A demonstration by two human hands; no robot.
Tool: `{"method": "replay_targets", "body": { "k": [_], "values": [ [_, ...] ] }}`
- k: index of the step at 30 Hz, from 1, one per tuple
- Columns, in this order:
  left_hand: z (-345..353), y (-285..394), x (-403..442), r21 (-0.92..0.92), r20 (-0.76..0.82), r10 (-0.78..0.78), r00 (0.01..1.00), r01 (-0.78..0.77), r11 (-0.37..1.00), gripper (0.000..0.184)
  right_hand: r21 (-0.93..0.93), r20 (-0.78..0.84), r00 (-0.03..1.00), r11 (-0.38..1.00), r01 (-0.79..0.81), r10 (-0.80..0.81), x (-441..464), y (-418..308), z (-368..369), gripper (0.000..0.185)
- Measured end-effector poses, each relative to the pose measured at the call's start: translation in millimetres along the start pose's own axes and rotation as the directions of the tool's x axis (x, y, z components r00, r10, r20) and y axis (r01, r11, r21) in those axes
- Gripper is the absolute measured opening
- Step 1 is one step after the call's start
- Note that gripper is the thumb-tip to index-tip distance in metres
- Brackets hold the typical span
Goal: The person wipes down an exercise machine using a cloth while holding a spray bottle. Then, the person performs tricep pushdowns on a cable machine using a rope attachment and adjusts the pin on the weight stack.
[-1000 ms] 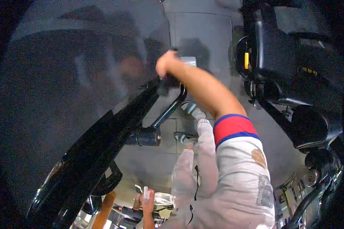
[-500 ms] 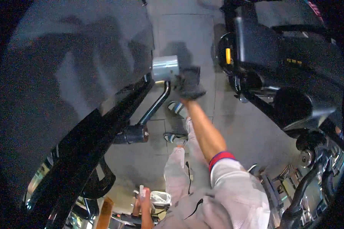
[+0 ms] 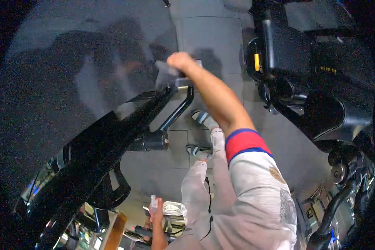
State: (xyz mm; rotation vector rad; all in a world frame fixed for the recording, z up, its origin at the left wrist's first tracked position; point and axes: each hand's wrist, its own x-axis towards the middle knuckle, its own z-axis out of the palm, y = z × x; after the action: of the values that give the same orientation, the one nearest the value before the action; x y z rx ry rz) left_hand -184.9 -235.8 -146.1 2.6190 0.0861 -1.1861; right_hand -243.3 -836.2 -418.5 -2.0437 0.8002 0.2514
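My right hand (image 3: 179, 61) reaches far forward and is closed on a grey cloth (image 3: 166, 75), which is blurred by motion. The cloth lies against the end of a long black machine arm (image 3: 112, 135), beside a silver cylinder (image 3: 181, 82) that my hand and the cloth partly cover. Low in the view, my left hand (image 3: 156, 213) is wrapped round a small translucent bottle (image 3: 153, 201), held upright near my hip and away from the machine.
A bent metal bar with a black roller pad (image 3: 148, 141) juts from the machine arm. On the right stands another black machine (image 3: 291, 54) with a yellow handle (image 3: 256, 62). My sandalled feet (image 3: 202, 118) are on the grey tiled floor (image 3: 208, 35) between them.
My right hand has swept the cloth leftward across the silver cylinder, from its right side to its upper left. My left hand still holds the bottle low down. The whole view has shifted slightly.
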Motion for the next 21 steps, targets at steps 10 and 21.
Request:
{"method": "replay_targets", "body": {
  "k": [10, 21],
  "values": [
    [-13.1, -8.6, -17.2, -0.093, 0.061, 0.163, 0.985, -0.157, 0.983, 0.027, 0.899, 0.209, 0.974, 0.376, -0.225, 0.085, -118.1, -113.8, 3.5, 0.064],
    [-20.7, -88.6, -21.2, -0.222, -0.045, 0.393, 0.919, -0.393, 0.892, 0.023, 0.313, -0.718, 0.678, 0.797, 0.517, -0.158, -281.8, -300.4, 108.0, 0.04]
  ]
}}
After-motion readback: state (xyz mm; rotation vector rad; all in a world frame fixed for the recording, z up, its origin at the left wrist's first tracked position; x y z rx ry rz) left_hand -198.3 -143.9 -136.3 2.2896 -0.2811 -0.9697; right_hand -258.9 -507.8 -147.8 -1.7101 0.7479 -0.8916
